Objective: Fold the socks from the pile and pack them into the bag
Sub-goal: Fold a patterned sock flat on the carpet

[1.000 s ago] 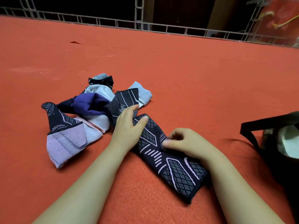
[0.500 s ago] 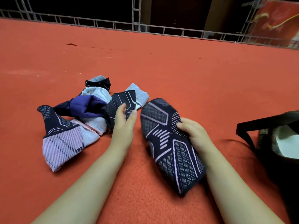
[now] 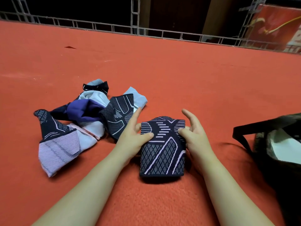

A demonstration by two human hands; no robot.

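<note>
A loose sock pile (image 3: pixel 84 121) lies left of centre on the red carpeted floor (image 3: pixel 179 70). Just right of it, the left hand (image 3: pixel 133 137) and right hand (image 3: pixel 192 136) pinch a folded dark patterned sock (image 3: pixel 162 149) from either side, thumbs on top. A dark bag (image 3: pixel 276 144) stands open at the right edge.

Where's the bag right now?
In the head view the bag sits at the far right edge on the red carpet, open, just right of the right hand and the folded sock.
</note>
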